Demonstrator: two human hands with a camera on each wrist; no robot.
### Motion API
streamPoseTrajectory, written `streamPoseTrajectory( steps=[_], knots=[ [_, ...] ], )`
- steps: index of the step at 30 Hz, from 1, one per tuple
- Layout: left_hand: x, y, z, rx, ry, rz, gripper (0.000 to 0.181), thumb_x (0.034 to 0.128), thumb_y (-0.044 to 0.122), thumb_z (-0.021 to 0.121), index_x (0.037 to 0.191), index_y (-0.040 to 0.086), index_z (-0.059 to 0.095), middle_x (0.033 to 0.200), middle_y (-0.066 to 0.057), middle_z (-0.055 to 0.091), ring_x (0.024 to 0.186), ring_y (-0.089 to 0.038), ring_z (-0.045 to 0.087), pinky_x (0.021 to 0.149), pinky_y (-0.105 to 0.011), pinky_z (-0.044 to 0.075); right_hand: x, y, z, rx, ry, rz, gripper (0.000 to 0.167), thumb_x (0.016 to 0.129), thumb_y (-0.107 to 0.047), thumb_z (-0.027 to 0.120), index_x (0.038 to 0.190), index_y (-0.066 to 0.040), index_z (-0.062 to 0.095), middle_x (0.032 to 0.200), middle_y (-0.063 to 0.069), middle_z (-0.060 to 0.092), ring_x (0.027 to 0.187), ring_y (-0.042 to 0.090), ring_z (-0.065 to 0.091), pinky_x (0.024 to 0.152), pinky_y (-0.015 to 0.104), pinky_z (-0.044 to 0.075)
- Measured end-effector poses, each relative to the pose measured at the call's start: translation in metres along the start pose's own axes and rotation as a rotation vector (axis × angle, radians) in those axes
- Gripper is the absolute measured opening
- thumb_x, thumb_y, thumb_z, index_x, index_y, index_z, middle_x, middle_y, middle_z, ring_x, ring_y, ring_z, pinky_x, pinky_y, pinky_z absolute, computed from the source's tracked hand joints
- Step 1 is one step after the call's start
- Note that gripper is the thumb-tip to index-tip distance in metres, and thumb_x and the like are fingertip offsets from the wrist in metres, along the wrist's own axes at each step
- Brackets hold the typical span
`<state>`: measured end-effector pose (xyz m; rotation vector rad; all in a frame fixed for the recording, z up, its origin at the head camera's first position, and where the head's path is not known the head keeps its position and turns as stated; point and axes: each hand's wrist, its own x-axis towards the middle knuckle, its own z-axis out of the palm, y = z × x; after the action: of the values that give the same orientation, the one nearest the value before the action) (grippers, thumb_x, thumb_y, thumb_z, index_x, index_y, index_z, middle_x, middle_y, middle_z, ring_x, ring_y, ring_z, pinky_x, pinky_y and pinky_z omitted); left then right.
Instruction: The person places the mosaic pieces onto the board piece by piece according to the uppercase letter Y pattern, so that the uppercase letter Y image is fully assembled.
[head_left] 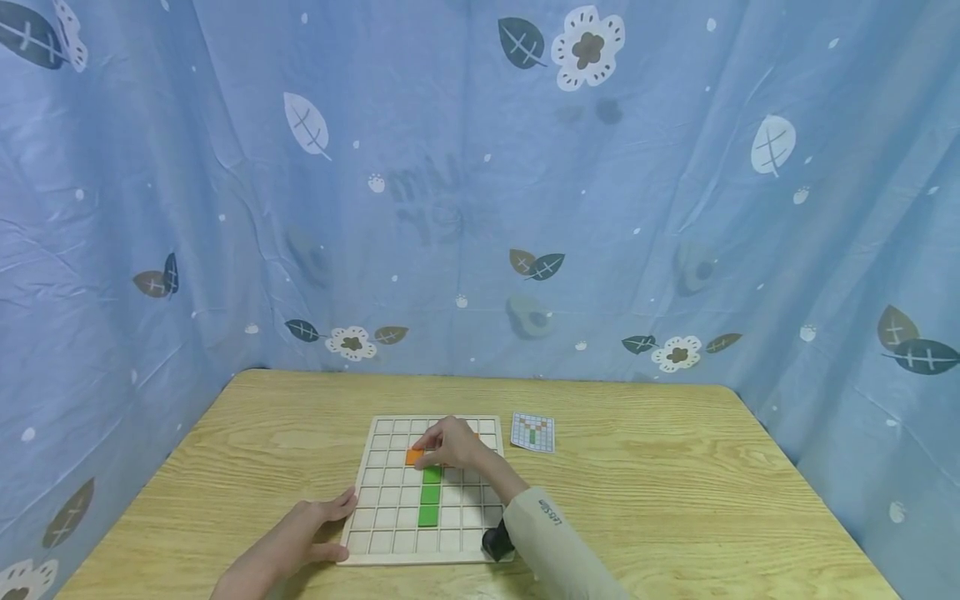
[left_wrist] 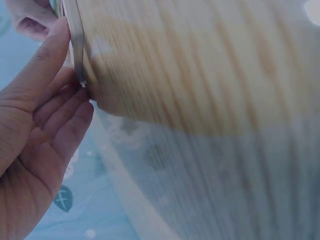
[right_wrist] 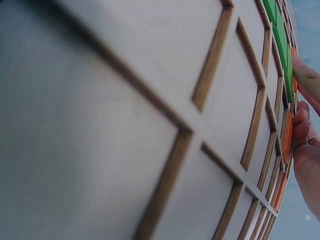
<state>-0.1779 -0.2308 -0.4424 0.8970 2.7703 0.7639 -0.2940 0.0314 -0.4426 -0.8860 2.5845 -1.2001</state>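
A light wooden grid board (head_left: 393, 542) lies on the table. Down its middle runs a column of green tiles (head_left: 430, 493). My right hand (head_left: 457, 443) reaches over the board and pinches an orange tile (head_left: 414, 457) between thumb and fingertips, at a square just up and left of the green column. More orange tiles (right_wrist: 287, 137) sit in the grid, partly hidden by this hand in the head view. My left hand (head_left: 309, 533) rests against the board's left edge, thumb and fingers extended along it; the left wrist view shows the same hand (left_wrist: 45, 115) touching the rim.
A small pattern card (head_left: 533, 432) with a coloured grid lies right of the board's far corner. The wood-grain table (head_left: 675, 500) extends on both sides. A blue patterned curtain (head_left: 465, 208) hangs behind and beside it. A black object (head_left: 497, 542) is at the right sleeve.
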Motion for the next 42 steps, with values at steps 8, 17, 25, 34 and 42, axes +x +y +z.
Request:
streamPoseTrajectory(
  steps=[8, 17, 25, 34, 42],
  knots=[
    [0.000, 0.001, 0.001, 0.004, -0.001, -0.002, 0.074, 0.0742, 0.030, 0.076, 0.126, -0.016, 0.051, 0.133, -0.032, 0.046, 0.115, -0.050, 0.048, 0.093, -0.048, 0.048, -0.008, 0.002, -0.006, -0.035, 0.000, 0.001, 0.016, 0.081, 0.005, 0.069, 0.093, -0.003, 0.075, 0.083, 0.004, 0.070, 0.062, 0.003, 0.048, 0.057, 0.017, 0.042],
    [-0.007, -0.002, -0.002, 0.011, -0.003, 0.004, 0.075, 0.0752, 0.033, 0.075, 0.126, -0.016, 0.050, 0.133, -0.033, 0.046, 0.114, -0.050, 0.049, 0.093, -0.043, 0.050, -0.033, 0.005, -0.026, 0.020, 0.009, -0.062, 0.020, 0.084, 0.011, 0.061, 0.100, 0.004, 0.071, 0.090, 0.016, 0.066, 0.068, 0.011, 0.055, 0.060, 0.019, 0.046],
    [-0.004, 0.000, -0.002, -0.013, -0.035, -0.019, 0.075, 0.0759, 0.031, 0.076, 0.127, -0.016, 0.049, 0.133, -0.034, 0.045, 0.115, -0.051, 0.047, 0.091, -0.052, 0.047, -0.074, 0.016, -0.062, 0.079, -0.114, -0.024, 0.023, 0.087, 0.000, 0.066, 0.109, 0.006, 0.067, 0.108, 0.019, 0.067, 0.094, 0.028, 0.063, 0.082, 0.026, 0.053],
    [0.000, 0.004, -0.003, -0.035, -0.021, -0.014, 0.073, 0.0737, 0.023, 0.077, 0.126, -0.018, 0.048, 0.132, -0.036, 0.043, 0.114, -0.054, 0.047, 0.091, -0.059, 0.041, -0.130, 0.036, -0.072, 0.041, -0.082, -0.054, 0.041, 0.082, -0.014, 0.076, 0.119, 0.001, 0.064, 0.122, 0.013, 0.061, 0.113, 0.032, 0.056, 0.097, 0.041, 0.049],
    [0.001, 0.006, -0.004, -0.036, -0.024, -0.008, 0.073, 0.0746, 0.024, 0.077, 0.126, -0.018, 0.048, 0.132, -0.036, 0.043, 0.115, -0.053, 0.047, 0.092, -0.058, 0.041, -0.161, 0.050, -0.067, -0.184, 0.010, -0.165, 0.044, 0.085, -0.020, 0.073, 0.118, 0.007, 0.062, 0.122, 0.018, 0.060, 0.113, 0.034, 0.056, 0.095, 0.040, 0.049]
  ],
)
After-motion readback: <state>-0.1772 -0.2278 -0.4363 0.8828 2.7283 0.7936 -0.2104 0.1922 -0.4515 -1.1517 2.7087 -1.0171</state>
